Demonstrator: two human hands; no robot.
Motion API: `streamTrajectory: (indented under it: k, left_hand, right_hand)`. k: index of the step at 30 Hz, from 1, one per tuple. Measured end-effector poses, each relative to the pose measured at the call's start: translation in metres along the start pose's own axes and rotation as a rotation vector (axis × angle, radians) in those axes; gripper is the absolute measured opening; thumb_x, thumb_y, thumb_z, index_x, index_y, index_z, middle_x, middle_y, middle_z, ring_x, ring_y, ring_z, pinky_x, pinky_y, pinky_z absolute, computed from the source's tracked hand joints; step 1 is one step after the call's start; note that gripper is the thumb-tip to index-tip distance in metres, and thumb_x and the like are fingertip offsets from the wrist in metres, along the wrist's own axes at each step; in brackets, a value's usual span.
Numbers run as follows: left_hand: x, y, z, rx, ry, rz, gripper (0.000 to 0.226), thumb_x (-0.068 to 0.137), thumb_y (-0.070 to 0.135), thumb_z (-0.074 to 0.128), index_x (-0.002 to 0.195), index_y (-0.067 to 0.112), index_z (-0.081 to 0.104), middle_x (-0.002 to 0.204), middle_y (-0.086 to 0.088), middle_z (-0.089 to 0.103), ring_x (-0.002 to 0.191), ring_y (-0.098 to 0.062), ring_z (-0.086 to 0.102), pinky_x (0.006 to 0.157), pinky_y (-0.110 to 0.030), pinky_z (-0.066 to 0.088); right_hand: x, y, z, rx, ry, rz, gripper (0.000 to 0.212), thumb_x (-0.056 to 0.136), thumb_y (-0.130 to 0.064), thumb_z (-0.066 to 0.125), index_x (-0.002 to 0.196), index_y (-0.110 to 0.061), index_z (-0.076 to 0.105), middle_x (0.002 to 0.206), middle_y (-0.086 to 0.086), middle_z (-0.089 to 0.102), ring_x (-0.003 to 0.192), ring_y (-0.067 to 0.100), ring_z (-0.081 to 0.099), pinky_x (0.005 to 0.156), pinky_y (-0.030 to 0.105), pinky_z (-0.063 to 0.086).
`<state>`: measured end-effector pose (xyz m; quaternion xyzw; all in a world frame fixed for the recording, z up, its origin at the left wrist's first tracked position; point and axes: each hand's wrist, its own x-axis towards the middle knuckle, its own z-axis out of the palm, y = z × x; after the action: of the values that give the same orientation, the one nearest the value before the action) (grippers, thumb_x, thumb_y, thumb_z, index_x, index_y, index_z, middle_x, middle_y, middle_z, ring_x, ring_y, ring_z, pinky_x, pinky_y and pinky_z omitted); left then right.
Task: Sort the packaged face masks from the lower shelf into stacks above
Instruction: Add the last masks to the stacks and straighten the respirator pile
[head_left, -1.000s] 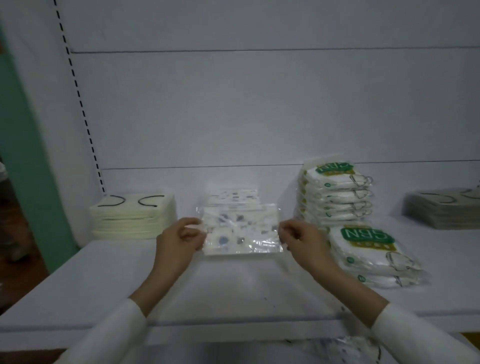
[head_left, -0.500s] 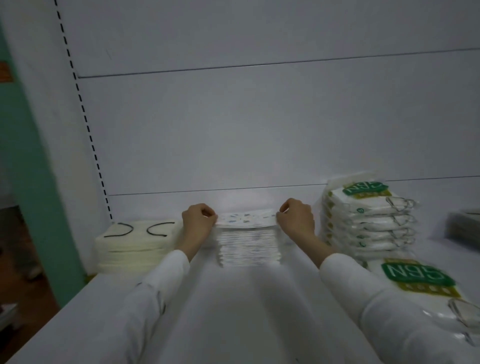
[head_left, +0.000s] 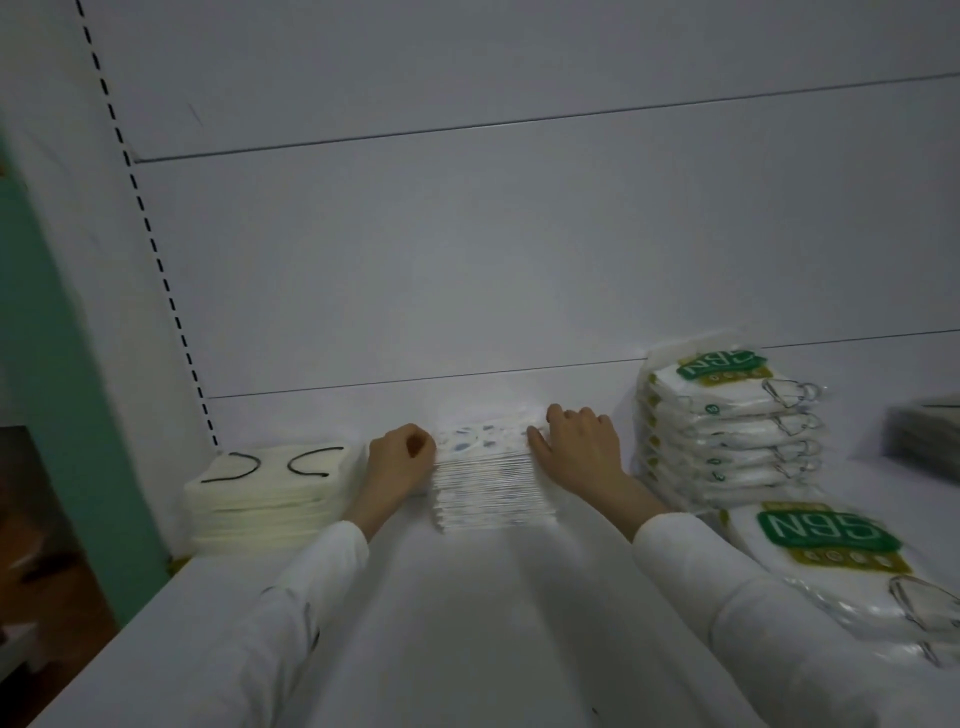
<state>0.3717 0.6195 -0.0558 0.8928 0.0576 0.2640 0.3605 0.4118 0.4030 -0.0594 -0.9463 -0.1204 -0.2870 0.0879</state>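
At the back of the shelf (head_left: 467, 634), the left hand (head_left: 397, 460) curls against the printed mask stack's (head_left: 488, 486) left edge; whether it pinches a pack is unclear. The right hand (head_left: 579, 449) rests straight-fingered on the right edge. Cream masks (head_left: 265, 501) sit left, N95 packs (head_left: 727, 431) right.

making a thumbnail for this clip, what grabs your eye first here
Two hands, left hand and right hand, bracket the patterned mask stack at the middle back of the white shelf. Right of it, the N95 pack stack with green labels stands out, while a cream mask stack sits at the far left.
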Motion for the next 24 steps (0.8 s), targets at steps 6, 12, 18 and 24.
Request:
streamTrajectory:
  k: [6,12,18,24]
  left_hand:
    - [-0.012,-0.003,-0.015,0.067,0.057,0.134,0.017,0.089,0.008,0.053,0.099,0.002,0.065,0.1,-0.012,0.067,0.095,-0.027,0.061,0.083,-0.032,0.044]
    - [-0.044,0.007,-0.027,0.225,0.07,0.292,0.015,0.085,0.009,0.055,0.098,0.007,0.064,0.096,-0.01,0.065,0.091,-0.026,0.058,0.078,-0.035,0.045]
    - [-0.108,0.054,-0.034,0.118,0.03,0.364,0.018,0.081,0.003,0.058,0.097,0.005,0.067,0.095,-0.011,0.067,0.086,-0.023,0.061,0.08,-0.028,0.044]
    - [-0.22,0.108,-0.008,-0.183,0.004,0.314,0.019,0.08,-0.002,0.055,0.087,0.012,0.066,0.091,0.002,0.068,0.078,-0.009,0.061,0.069,-0.016,0.049]
  right_hand:
    - [-0.008,0.008,-0.01,0.086,0.119,-0.131,0.028,0.091,-0.022,0.047,0.108,-0.004,0.061,0.105,0.012,0.066,0.096,0.032,0.058,0.08,0.037,0.043]
    - [-0.037,0.025,-0.045,0.041,0.173,-0.465,0.027,0.081,-0.02,0.043,0.091,-0.009,0.064,0.091,0.004,0.068,0.076,0.026,0.061,0.065,0.033,0.046]
    - [-0.084,0.046,-0.106,0.022,0.177,-0.602,0.035,0.079,-0.022,0.039,0.094,-0.005,0.065,0.087,0.011,0.069,0.071,0.031,0.063,0.057,0.033,0.049]
    - [-0.187,0.092,-0.15,0.185,0.269,-0.575,0.028,0.087,-0.024,0.045,0.097,-0.007,0.065,0.076,0.006,0.065,0.063,0.024,0.06,0.047,0.028,0.044]
